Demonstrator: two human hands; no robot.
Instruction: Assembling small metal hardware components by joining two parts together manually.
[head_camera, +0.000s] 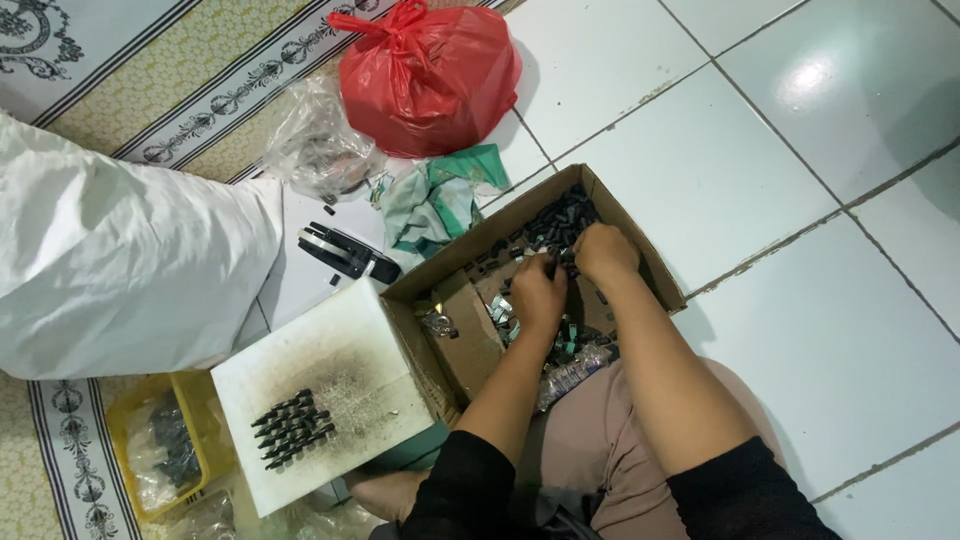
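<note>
Hands, left (538, 292) and right (603, 250), pinch small black parts (556, 228) inside the diagonally lying cardboard box (640, 252); parts' direction unclear.

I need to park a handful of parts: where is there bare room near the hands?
Bare: the white board above its rows of black pieces, and the white floor tiles right of the cardboard box. Crowded: inside the box around both hands, and the patch between the red bag and green cloth.

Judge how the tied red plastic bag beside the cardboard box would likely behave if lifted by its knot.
The red bag bulges fully, so it probably carries some weight and would sag. Its thin, creased film looks floppy, likely shifting shape rather than rolling.
</note>
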